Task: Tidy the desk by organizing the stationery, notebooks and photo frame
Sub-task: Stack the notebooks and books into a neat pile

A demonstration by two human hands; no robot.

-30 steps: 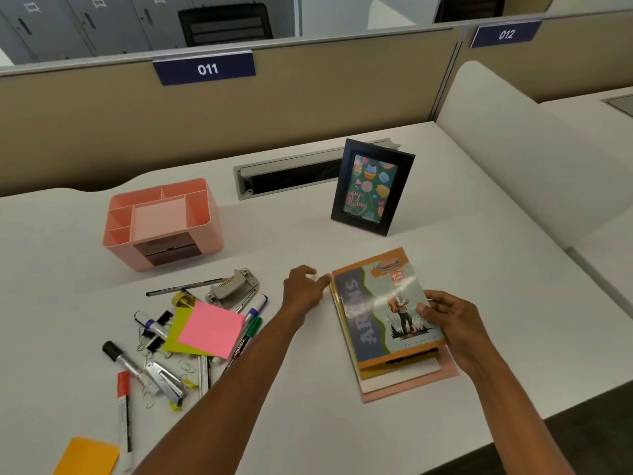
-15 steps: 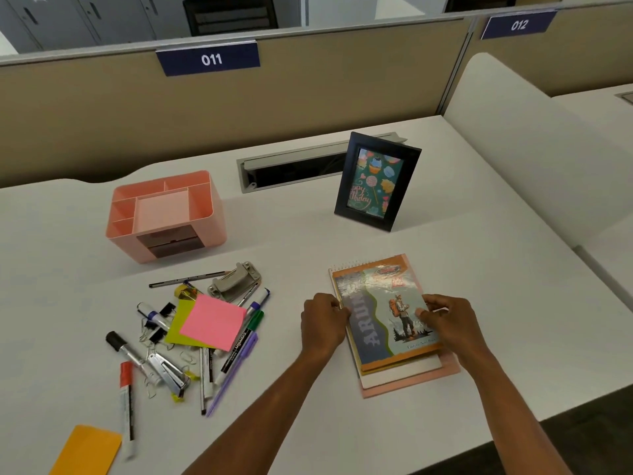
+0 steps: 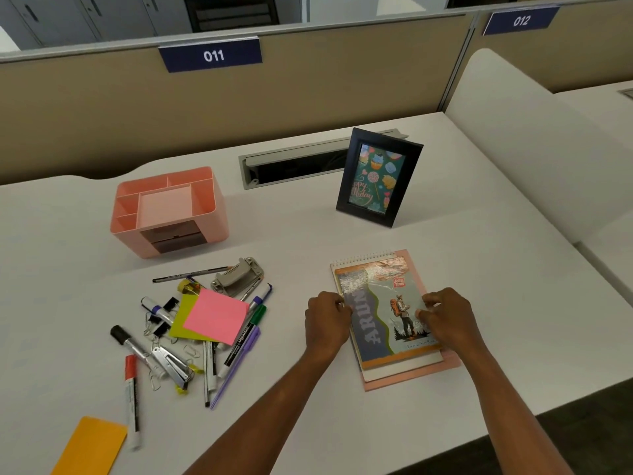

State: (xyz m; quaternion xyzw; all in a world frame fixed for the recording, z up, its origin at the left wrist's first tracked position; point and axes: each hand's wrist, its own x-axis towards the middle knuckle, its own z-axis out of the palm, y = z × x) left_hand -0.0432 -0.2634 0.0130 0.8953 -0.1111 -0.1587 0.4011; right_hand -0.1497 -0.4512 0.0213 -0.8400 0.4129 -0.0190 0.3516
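Observation:
A stack of notebooks (image 3: pixel 383 296) lies flat on the white desk (image 3: pixel 496 286), a colourful illustrated one on top, a white spiral pad and a pink one beneath. My left hand (image 3: pixel 327 320) grips the stack's left edge. My right hand (image 3: pixel 445 317) presses on its right side, fingers curled over the cover. A black photo frame (image 3: pixel 378 176) stands upright behind the stack. Left of my hands lies a heap of stationery: pink sticky notes (image 3: pixel 215 315) on yellow-green ones, markers (image 3: pixel 132 399), pens, binder clips, a stapler (image 3: pixel 171 366) and a hole punch (image 3: pixel 238 275).
A pink desk organiser (image 3: pixel 168 210) with open compartments stands at the back left. A cable slot (image 3: pixel 294 162) is set in the desk behind it. An orange pad (image 3: pixel 90 447) lies at the front left edge. Beige partitions wall the back and a white divider the right.
My left hand came back from the stack's far corner to its left edge. The top notebook has been squared onto the stack, which now lies straighter. My right hand stays on the cover.

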